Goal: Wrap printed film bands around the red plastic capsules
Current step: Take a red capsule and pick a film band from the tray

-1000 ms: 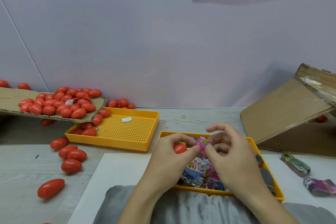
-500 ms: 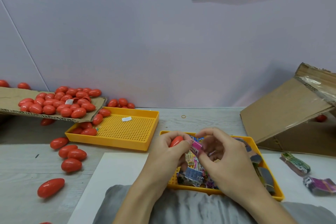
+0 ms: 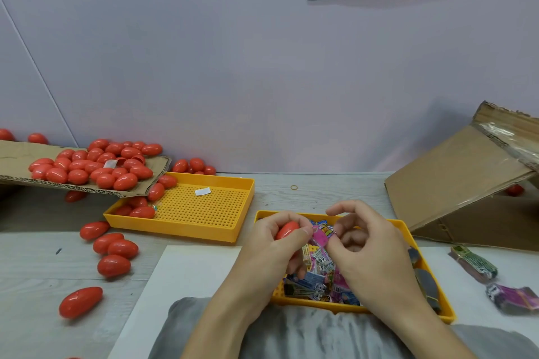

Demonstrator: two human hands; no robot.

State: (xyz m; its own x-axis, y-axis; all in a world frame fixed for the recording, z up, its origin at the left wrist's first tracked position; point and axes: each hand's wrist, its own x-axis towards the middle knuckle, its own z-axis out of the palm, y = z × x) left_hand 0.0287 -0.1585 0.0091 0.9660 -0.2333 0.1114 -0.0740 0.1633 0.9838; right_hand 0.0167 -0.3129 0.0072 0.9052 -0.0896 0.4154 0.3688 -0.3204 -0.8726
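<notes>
My left hand [image 3: 274, 245] grips a red plastic capsule [image 3: 287, 230] above the near yellow tray [image 3: 407, 230]. Just right of it, my right hand [image 3: 370, 253] pinches a pink printed film band [image 3: 322, 235] between thumb and finger, its edge touching the capsule's tip. Loose printed bands [image 3: 318, 280] fill the tray under both hands. Many more red capsules [image 3: 87, 167] lie heaped on a cardboard sheet at the left.
A second yellow perforated tray [image 3: 204, 207] holds a few capsules at its left end. Loose capsules [image 3: 115, 249] lie on the table at the left. A tilted cardboard box [image 3: 455, 183] stands at the right, with bundled bands [image 3: 474, 262] in front. A white sheet [image 3: 186, 274] lies under the near tray.
Both hands lifted slightly and the right hand brought the pink band up against the capsule's tip; the capsule is turned more upright in the left fingers.
</notes>
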